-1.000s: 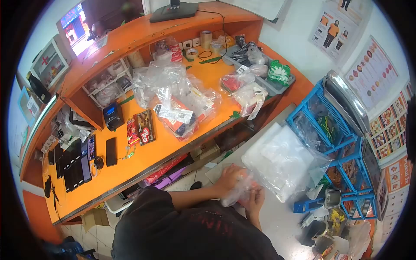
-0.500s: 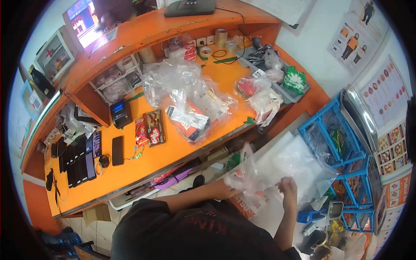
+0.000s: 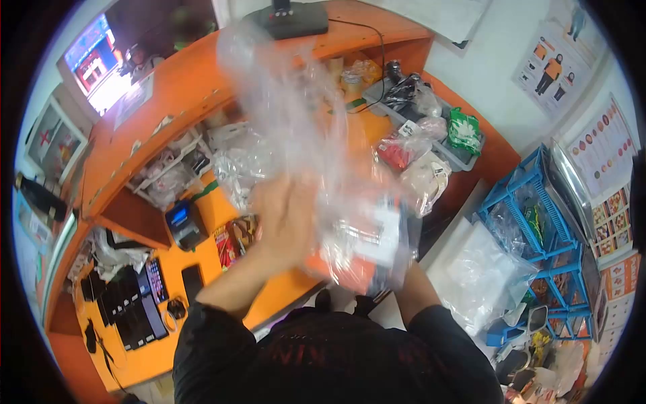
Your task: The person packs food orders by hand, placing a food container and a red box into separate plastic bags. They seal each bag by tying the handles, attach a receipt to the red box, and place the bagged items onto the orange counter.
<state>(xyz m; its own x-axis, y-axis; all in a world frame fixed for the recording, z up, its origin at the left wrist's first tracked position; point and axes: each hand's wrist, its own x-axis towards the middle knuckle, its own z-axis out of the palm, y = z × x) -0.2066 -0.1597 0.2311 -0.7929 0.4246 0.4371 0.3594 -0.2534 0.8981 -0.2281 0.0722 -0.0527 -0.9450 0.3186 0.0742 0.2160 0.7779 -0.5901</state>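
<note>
A large clear plastic bag (image 3: 289,114) with an orange-and-black package (image 3: 350,252) inside is held up above the counter, its loose upper part swinging and smeared by motion. A white label (image 3: 380,236) shows on the package. My left hand (image 3: 286,215) is at the bag's left side, closed against the plastic, its fingers blurred. My right forearm (image 3: 417,296) rises to the package's lower right; the right hand itself is hidden behind the package. Below my left hand, red-and-black packets (image 3: 232,242) lie on the orange counter (image 3: 269,303).
Dark phones (image 3: 131,310) and a card terminal (image 3: 185,225) sit on the left of the counter. A grey tray (image 3: 461,155) of packaged goods stands at the back right. Flat plastic bags (image 3: 478,269) lie at the right beside blue stacked baskets (image 3: 531,202).
Both hands have moved from the clear bags at the lower right to over the counter. The bagged orange package has come up off the counter, and the view has shifted slightly.
</note>
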